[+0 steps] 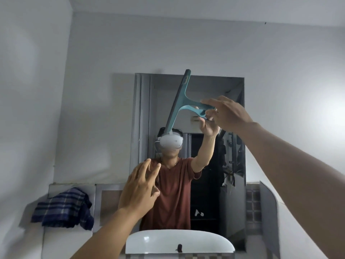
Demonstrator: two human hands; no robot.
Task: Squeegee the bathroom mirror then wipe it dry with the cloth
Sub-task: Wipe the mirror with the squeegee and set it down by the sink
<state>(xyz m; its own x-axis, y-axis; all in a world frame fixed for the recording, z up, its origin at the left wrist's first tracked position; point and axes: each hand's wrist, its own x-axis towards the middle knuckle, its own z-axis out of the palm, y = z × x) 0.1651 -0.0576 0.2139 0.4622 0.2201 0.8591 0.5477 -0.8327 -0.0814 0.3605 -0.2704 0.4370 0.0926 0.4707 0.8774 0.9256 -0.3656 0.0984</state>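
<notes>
A tall rectangular mirror [201,86] hangs on the white wall ahead. My right hand [226,114] is raised in front of its upper half and grips the handle of a teal squeegee [182,103]. The squeegee's long blade stands nearly upright, tilted a little, over the left part of the glass. My left hand [141,188] hovers lower, before the mirror's bottom left, fingers spread and holding nothing. A dark blue checked cloth [63,208] lies crumpled on the ledge to the left of the mirror.
A white basin [179,240] with a dark tap sits directly under the mirror. A tiled ledge [253,202] runs along the wall at both sides. The mirror reflects a person in a reddish shirt and a dark doorway behind.
</notes>
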